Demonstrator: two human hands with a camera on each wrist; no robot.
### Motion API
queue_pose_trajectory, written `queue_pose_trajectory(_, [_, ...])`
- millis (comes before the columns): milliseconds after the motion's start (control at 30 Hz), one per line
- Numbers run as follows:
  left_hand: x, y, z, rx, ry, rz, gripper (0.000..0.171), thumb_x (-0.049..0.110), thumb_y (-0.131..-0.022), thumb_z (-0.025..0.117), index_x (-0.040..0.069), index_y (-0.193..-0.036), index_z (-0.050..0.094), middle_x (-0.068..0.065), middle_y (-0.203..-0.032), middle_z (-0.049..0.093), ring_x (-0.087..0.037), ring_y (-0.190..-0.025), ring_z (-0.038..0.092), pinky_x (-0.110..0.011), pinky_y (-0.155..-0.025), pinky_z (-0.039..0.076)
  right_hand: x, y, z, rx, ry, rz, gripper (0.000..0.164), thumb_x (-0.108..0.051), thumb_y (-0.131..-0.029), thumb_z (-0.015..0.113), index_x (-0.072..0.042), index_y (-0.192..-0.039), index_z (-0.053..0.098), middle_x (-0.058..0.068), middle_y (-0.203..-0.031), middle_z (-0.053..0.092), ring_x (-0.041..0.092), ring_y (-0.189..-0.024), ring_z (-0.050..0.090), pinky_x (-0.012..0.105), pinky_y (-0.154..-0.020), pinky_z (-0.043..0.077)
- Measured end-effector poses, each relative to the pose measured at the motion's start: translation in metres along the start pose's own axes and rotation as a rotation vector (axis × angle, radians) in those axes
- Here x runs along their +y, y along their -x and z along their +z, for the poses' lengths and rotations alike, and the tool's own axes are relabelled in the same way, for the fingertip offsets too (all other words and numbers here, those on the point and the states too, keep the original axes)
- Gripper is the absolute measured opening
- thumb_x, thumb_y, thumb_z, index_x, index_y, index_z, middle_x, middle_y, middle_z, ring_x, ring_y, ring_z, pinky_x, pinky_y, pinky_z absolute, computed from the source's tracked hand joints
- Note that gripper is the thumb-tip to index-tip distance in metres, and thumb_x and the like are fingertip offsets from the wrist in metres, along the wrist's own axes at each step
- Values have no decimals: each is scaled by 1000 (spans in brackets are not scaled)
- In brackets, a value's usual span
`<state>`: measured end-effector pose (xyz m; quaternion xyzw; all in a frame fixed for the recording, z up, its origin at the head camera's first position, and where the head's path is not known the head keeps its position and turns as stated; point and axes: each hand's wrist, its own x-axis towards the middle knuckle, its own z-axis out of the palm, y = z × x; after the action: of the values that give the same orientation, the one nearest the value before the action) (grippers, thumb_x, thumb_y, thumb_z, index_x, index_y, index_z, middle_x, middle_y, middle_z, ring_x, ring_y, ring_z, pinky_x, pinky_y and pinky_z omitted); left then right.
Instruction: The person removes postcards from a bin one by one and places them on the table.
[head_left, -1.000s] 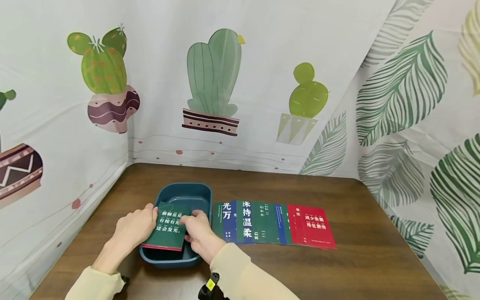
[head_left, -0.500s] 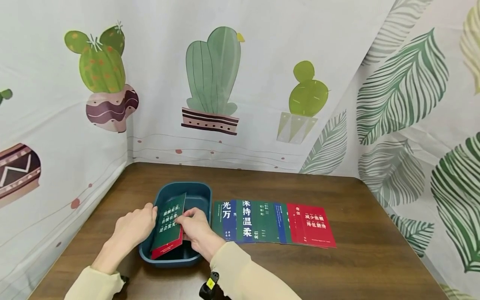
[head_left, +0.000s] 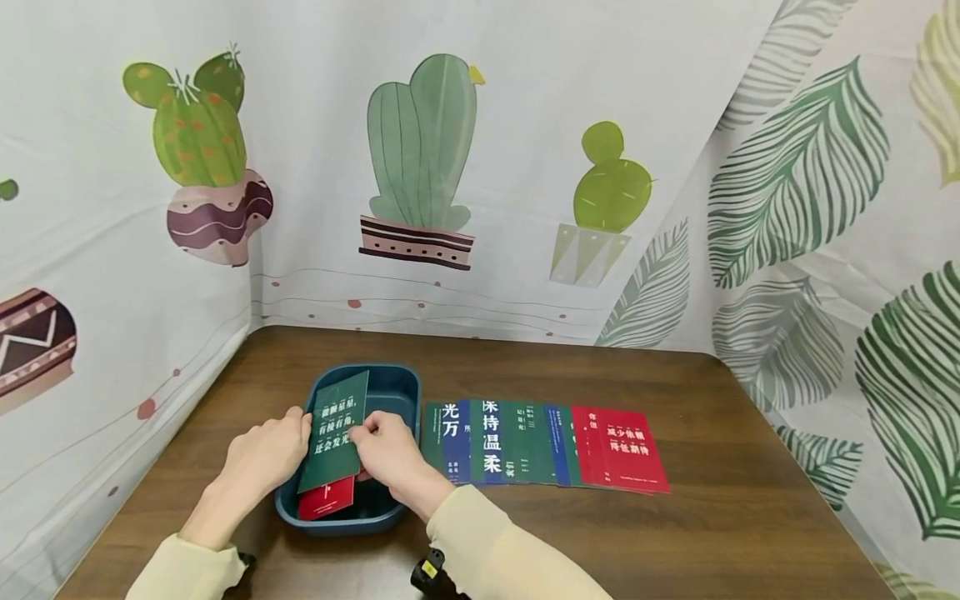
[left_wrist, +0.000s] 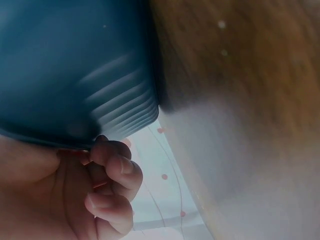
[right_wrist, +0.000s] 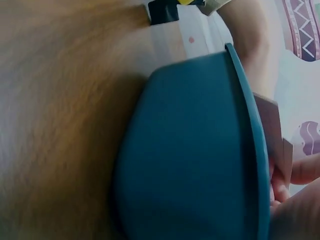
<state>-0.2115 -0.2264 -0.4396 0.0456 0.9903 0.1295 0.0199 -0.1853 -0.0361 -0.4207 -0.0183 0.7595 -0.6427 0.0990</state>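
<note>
A green card (head_left: 335, 433) with white Chinese writing is tilted over a deep blue plastic basin (head_left: 405, 379). Below its lower edge shows part of a red card (head_left: 327, 498). My right hand (head_left: 393, 457) pinches the green card's right edge between thumb and fingers. At the basin's left side, my left hand (head_left: 266, 450) grips the rim, its fingers curled beneath it in the left wrist view; its thumb is hidden there. From the right wrist side, card edges (right_wrist: 272, 122) stick up past the basin's rim, and the right fingers are partly hidden.
To the basin's right, a row of overlapping cards lies on the brown wooden table (head_left: 720, 517): green and blue cards (head_left: 491, 442), then red cards (head_left: 626, 450) at the right end. A white cloth (head_left: 315, 167) printed with cacti and leaves hangs behind the table.
The green card has turned and slid upward against the red card, which now shows more clearly below it. My right hand has moved slightly left with it; my left hand stays at the rim.
</note>
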Motion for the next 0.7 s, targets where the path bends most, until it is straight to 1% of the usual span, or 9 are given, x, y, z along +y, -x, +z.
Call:
queue_pose_trajectory(100, [0, 0, 0, 14, -2, 8, 32, 28, -106, 36, -1, -101, 49, -11, -72, 52, -29, -63, 55, -46, -54, 45, 0, 0, -7, -26, 182, -65, 27, -23, -102, 56, -11, -78, 59, 2, -67, 55, 16, -53, 56, 26, -51, 46])
queue_pose_trajectory(200, [0, 1, 0, 44, -8, 21, 30, 26, -106, 37, -1, -99, 49, -17, -77, 57, -36, -67, 58, -51, -56, 46, 2, 0, -15, -38, 372, -163, 39, -25, -103, 53, -14, -65, 54, 0, -56, 48, 15, -46, 48, 25, -43, 35])
queue_pose_trajectory(300, [0, 1, 0, 70, -15, 33, 30, 25, -106, 37, 0, -97, 50, -22, -81, 59, -41, -70, 60, -53, -57, 46, 2, 0, -21, -37, 494, -250, 46, -23, -102, 50, -14, -57, 48, -2, -49, 41, 16, -41, 41, 25, -39, 27])
queue_pose_trajectory(367, [-1, 1, 0, 76, -19, 35, 29, 25, -105, 38, 0, -96, 50, -23, -82, 59, -41, -70, 60, -54, -57, 46, 1, 1, -24, -24, 566, -284, 46, -22, -101, 49, -14, -55, 44, -4, -47, 38, 15, -39, 40, 25, -39, 27])
queue_pose_trajectory(467, [-1, 0, 0, 79, -19, 37, 29, 26, -105, 38, 1, -95, 49, -23, -81, 59, -42, -70, 59, -54, -57, 45, -2, 2, -27, 4, 651, -302, 45, -22, -100, 48, -16, -56, 44, -6, -46, 38, 12, -40, 42, 25, -39, 32])
queue_pose_trajectory(533, [-1, 0, 0, 79, -19, 34, 29, 26, -105, 38, 1, -96, 49, -23, -82, 59, -42, -71, 59, -54, -57, 45, -3, 3, -29, 25, 685, -307, 43, -23, -100, 47, -17, -57, 46, -7, -47, 40, 10, -43, 43, 25, -41, 34])
queue_pose_trajectory(633, [-1, 0, 1, 78, -19, 31, 30, 27, -105, 37, 1, -96, 49, -24, -83, 59, -42, -71, 60, -54, -58, 45, -5, 4, -34, 51, 691, -314, 40, -25, -102, 47, -18, -62, 48, -6, -51, 42, 9, -45, 45, 26, -42, 36])
queue_pose_trajectory(700, [-1, 0, 2, 75, -22, 30, 30, 27, -105, 38, 1, -96, 49, -24, -83, 59, -42, -71, 60, -54, -58, 46, -6, 5, -38, 58, 660, -315, 34, -25, -104, 47, -18, -71, 52, -6, -55, 44, 8, -47, 46, 25, -43, 37])
